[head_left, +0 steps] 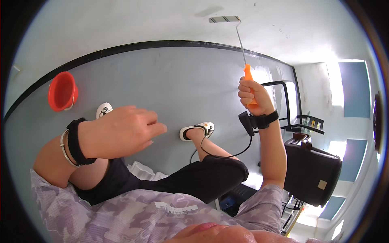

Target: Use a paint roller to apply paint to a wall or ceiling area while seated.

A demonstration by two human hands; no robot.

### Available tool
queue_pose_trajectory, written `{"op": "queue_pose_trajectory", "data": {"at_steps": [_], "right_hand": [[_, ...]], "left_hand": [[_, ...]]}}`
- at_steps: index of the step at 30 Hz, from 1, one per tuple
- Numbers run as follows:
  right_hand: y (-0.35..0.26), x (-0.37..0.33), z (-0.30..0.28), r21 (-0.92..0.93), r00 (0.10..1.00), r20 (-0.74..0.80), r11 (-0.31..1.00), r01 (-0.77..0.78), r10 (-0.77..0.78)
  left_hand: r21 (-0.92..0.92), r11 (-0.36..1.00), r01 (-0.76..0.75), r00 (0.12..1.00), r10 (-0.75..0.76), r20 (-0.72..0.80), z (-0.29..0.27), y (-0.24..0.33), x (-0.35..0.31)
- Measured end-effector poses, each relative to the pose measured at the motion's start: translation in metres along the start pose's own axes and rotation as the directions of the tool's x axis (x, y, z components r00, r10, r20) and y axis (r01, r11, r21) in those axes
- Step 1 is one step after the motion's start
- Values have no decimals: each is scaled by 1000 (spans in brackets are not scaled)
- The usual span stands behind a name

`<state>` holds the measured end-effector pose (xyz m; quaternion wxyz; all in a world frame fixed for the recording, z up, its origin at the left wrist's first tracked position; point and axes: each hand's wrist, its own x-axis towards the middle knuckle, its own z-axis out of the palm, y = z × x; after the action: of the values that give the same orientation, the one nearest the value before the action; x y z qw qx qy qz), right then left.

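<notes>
My right hand (255, 95) is wrapped round the orange handle (248, 75) of a paint roller. The thin metal rod of this roller rises to a pale sleeve (225, 19) with dark stripes, which is up against the white wall (162, 24) or close to it; I cannot tell if they touch. My left hand (127, 131) hangs in front of me above my left leg, back upward. Its fingers are curled in loosely, and nothing shows in them; the palm is hidden. Each wrist wears a black band, and a cable runs from the right one.
A red bucket (63, 92) with a wire handle stands on the grey floor (133, 81) at the left, near the black skirting (174, 43). At the right are a black-framed chair (285, 101) and a dark padded seat (313, 172), with windows behind. White plastic (144, 170) lies beside my leg.
</notes>
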<state>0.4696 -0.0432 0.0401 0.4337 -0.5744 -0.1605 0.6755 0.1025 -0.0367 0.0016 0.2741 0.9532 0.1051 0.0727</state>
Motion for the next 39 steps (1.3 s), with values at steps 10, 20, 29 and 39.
{"op": "queue_pose_trajectory", "data": {"at_steps": [10, 20, 29, 39], "right_hand": [[-2, 43, -12, 66, 999, 37, 998, 22, -25], [9, 19, -18, 126, 989, 141, 991, -52, 34], [16, 33, -2, 193, 983, 179, 979, -71, 36], [-26, 119, 43, 196, 999, -43, 980, 11, -3]], "left_hand": [[25, 999, -23, 997, 25, -73, -10, 2, -13], [-16, 1000, 14, 999, -14, -51, -6, -3, -24], [-18, 999, 51, 997, -52, -54, -12, -1, -28], [32, 999, 1, 996, 2, -85, -1, -8, -10]]}}
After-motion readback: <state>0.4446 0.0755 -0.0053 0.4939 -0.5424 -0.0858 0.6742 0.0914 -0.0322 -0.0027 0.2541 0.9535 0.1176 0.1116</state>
